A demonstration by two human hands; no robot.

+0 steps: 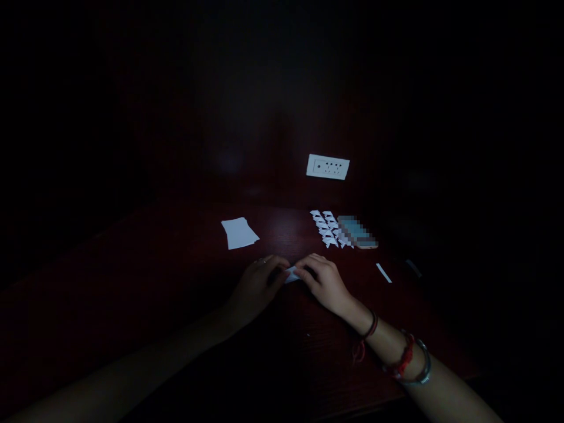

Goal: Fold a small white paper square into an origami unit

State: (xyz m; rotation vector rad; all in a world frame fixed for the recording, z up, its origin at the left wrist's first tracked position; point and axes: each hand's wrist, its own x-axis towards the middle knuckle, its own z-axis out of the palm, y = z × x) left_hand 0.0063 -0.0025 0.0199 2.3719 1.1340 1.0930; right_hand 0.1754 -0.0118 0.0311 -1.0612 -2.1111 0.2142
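Observation:
A small piece of white paper (291,274) is pinched between my two hands, low over the dark red table (185,294). My left hand (259,285) closes on its left end, with a ring on one finger. On the opposite end, my right hand (324,282) has thumb and fingers pressed together. The fingers cover much of the paper, so its folds are hard to make out. Beyond my left hand lies a stack of white paper sheets (240,234). Farther off from my right hand, several small folded paper pieces (326,226) lie in rows.
A phone (358,232) with a blurred screen lies against the folded pieces. Two paper strips, one bright (383,273) and one dim (413,268), rest at the right. A white wall socket (328,167) sits above the table's back edge. The surroundings are very dark.

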